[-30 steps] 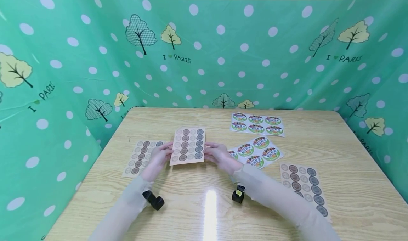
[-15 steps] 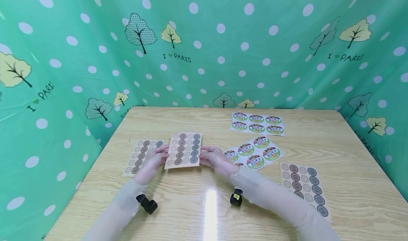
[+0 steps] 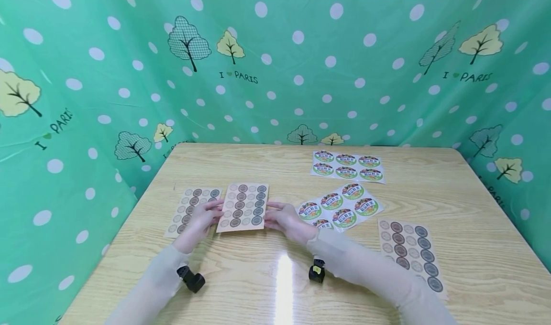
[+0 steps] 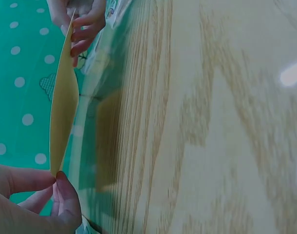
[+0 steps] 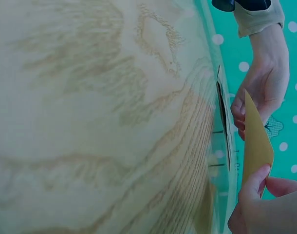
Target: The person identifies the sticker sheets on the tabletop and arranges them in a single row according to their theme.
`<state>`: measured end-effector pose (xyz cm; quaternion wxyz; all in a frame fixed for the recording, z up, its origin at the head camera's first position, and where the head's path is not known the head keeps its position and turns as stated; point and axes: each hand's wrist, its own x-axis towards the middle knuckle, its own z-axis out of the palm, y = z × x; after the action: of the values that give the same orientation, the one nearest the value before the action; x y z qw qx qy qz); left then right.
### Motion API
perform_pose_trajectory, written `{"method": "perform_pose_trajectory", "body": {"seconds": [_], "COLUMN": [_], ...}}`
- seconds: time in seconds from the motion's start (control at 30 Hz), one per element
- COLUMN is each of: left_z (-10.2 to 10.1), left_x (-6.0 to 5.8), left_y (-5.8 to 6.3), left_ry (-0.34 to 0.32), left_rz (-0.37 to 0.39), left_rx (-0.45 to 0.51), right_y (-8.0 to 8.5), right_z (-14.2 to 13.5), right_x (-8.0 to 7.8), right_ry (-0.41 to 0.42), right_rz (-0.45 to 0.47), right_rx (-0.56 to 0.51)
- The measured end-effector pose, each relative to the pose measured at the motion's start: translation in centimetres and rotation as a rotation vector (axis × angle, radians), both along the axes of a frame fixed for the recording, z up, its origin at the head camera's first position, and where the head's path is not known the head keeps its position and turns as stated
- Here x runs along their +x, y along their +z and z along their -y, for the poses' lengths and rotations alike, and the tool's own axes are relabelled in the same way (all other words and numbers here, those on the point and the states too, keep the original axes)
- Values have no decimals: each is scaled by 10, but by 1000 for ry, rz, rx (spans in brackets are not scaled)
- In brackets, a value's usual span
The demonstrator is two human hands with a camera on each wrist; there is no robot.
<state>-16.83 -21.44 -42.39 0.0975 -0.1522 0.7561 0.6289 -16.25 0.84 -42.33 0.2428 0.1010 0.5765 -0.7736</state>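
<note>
Between my hands is a sticker sheet [image 3: 245, 207] of brown kraft paper, printed with rows of round pale, brown and grey labels. My left hand [image 3: 199, 222] pinches its left edge between thumb and fingers. At the opposite edge my right hand [image 3: 287, 220] pinches it the same way. Both wrist views show the sheet [image 4: 63, 107] edge-on and slightly bowed, raised off the table, its plain back toward the wood. A matching sticker sheet [image 3: 184, 209] lies flat at the left, partly hidden behind my left hand.
Two white sheets of oval fruit labels, the far sheet [image 3: 347, 166] and the nearer sheet [image 3: 343, 209], lie right of centre. Another kraft sticker sheet [image 3: 413, 253] lies at the right, partly under my right forearm. A green dotted curtain [image 3: 275, 67] hangs behind the wooden table [image 3: 241, 287].
The held sticker sheet has moved left and toward me, with both hands keeping their grip. More of the nearer white label sheet now shows beside my right hand.
</note>
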Motion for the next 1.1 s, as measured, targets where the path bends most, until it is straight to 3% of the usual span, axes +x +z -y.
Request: {"method": "perform_pose_trajectory", "body": {"seconds": [0.1,0.2,0.33,0.43,0.57,0.73,1.1], "left_z": [3,12,17,12,11,11,14], "left_x": [-1,-9,-9,-1,1,0,1], "left_y": [-2,-21,-29,-15,-8,-6,-6], "left_ry": [0,7,-3,-23,-41,-69,-109], "left_rz": [-4,-15,-34,-29,-22,-32,-66], "left_rx": [-41,-73,-104,-136,-216,-321,-390], "right_y": [0,-3,-5,-6,-7,-7,-7], "right_z": [1,3,5,7,10,14,19], "right_x": [2,2,3,3,3,3,5], "right_ry": [9,14,12,16,22,28,71], "right_rz": [-1,-1,-3,3,3,-7,-27], "right_rx": [-14,-27,-25,-14,-2,21,59]}}
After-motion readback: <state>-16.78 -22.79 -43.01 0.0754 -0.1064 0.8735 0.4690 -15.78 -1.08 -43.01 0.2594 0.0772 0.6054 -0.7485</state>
